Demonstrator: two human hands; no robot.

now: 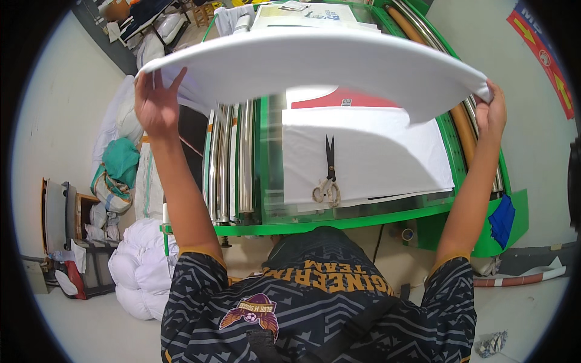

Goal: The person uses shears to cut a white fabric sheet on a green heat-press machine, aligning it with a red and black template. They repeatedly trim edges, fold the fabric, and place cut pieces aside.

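Head view: white sheet [315, 66] held aloft above tabletop [363, 219], left hand [154, 103] and right hand [491, 112] pinched on opposite edges. Sags mid-span; judged light, limp. Edge grips suit. Scissors [327, 178] below.

Both arms reach up and forward, spread wide apart and nearly straight at the elbows. The left hand [154, 103] is raised with its fingers pinched closed — thumb splayed outward. The right hand [491, 112] mirrors it — fingers curled shut, knuckles outward.
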